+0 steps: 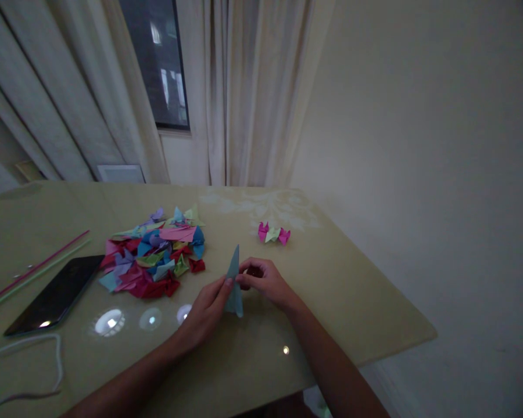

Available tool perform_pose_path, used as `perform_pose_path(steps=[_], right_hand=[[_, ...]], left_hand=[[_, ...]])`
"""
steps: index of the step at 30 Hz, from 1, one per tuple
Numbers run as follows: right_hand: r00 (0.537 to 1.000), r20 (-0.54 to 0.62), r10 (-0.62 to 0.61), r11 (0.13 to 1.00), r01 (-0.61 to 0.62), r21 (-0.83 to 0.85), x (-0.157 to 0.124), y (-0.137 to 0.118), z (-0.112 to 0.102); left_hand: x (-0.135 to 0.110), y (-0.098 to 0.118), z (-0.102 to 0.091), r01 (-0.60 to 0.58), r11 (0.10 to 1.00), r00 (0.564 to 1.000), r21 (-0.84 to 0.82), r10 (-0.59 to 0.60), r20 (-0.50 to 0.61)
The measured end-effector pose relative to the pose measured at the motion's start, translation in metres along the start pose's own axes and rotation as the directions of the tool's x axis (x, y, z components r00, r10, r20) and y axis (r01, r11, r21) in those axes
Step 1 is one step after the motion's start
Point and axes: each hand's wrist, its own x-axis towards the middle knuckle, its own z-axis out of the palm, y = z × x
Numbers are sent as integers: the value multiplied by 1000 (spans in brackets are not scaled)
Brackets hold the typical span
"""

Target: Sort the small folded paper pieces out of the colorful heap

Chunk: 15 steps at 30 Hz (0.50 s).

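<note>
A light blue folded paper (234, 299), long and pointed at the top, stands upright between my hands above the table. My left hand (210, 302) grips it from the left, with the thumb pressed on its face. My right hand (265, 281) pinches at its right edge with thumb and forefinger, the other fingers curled. To the left of my hands lies a heap of folded paper pieces (150, 258) in red, pink, blue, purple and green. Beyond my right hand sit small folded paper pieces, two magenta with a pale green one (272, 234) between them.
A black phone (54, 296) lies on the glossy table (353, 296) at the left. Behind it are a pink stick (39, 266) and a green stick (43, 273). A white cable (58, 360) curves at the near left. Curtains (261, 93) and a wall border the table.
</note>
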Motion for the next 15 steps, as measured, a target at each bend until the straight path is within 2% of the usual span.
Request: perform_pose_path(steps=[3,8,12,15], right_hand=[[995,99,8,1000,-9,9,-1,0,2],[975,221,-7,992,-21,126,-2,4,9],[958,285,44,991,-79,111,-6,2,1],[897,420,135,990,-137,-27,-11,-8,-16]], left_hand=[[-3,-1,4,4,1000,993,-15,-5,-118],[-5,-6,7,-41,999,979,-15,38,-202],[-1,-4,0,-124,990,978,-64,111,-178],[3,1,-12,-113,969,989,-221,88,-121]])
